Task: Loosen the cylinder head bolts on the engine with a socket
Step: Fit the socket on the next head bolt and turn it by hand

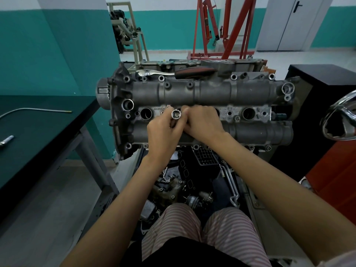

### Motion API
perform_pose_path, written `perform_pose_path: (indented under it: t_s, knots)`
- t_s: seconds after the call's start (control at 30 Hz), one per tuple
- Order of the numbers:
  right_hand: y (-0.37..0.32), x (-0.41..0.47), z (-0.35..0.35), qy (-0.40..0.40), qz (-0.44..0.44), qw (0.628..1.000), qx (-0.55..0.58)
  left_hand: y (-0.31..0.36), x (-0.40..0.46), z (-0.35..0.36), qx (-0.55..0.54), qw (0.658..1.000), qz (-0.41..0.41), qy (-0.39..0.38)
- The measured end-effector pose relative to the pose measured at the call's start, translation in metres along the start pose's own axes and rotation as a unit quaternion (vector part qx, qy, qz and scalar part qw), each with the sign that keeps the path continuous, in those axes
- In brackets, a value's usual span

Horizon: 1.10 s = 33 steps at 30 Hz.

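Observation:
The grey cylinder head (212,91) of the engine lies across the middle of the head view, with several bolt holes and spark plug wells along its centre strip. My left hand (162,132) holds a shiny silver socket (176,114), its open end facing up, just above that strip. My right hand (202,122) touches the left one, fingers curled at the socket's side; what they pinch is hidden. A ratchet (154,72) with a dark red-and-black handle (194,71) lies on the far edge of the head.
A dark green workbench (38,135) at the left carries a bent metal tube (34,109) and a small metal piece (6,140). A chrome handwheel (341,120) sticks out at the right. Loose engine parts (192,189) lie below. A red engine hoist (227,27) stands behind.

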State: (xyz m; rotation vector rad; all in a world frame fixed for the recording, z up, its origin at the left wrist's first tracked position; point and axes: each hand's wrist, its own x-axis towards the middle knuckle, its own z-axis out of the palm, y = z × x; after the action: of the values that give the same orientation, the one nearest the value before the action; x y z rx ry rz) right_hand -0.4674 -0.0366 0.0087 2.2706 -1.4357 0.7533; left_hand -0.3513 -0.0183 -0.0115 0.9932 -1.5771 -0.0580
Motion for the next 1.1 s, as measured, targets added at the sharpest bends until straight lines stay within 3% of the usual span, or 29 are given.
perform_pose_path:
  t_s: [0.23,0.43,0.57,0.77,0.97,1.1]
  knots:
    - [-0.0006,0.0013,0.002,-0.001,0.001,1.0,0.028,-0.0016,-0.0031,-0.0004,-0.026,0.999,-0.016,-0.031]
    - [0.0006,-0.0003,-0.0001,0.008,0.007,1.0,0.011,-0.0014,0.0009,0.0005,0.006,1.0,-0.007,0.006]
    - [-0.0005,-0.0003,0.0002,-0.002,-0.014,1.0,-0.005,-0.0027,-0.0016,0.0004,-0.015,1.0,-0.017,-0.012]
    - [-0.003,-0.0004,-0.0017,0.018,-0.007,0.998,0.059,-0.0025,-0.003,-0.0004,-0.035,0.999,-0.021,-0.029]
    - [0.001,-0.0002,0.0,0.006,0.001,1.0,0.009,-0.0033,0.0002,-0.0003,0.027,0.999,0.018,-0.013]
    - [-0.0014,-0.0004,-0.0004,0.008,-0.005,1.0,0.011,-0.0032,-0.0021,-0.0009,-0.018,0.999,0.007,-0.026]
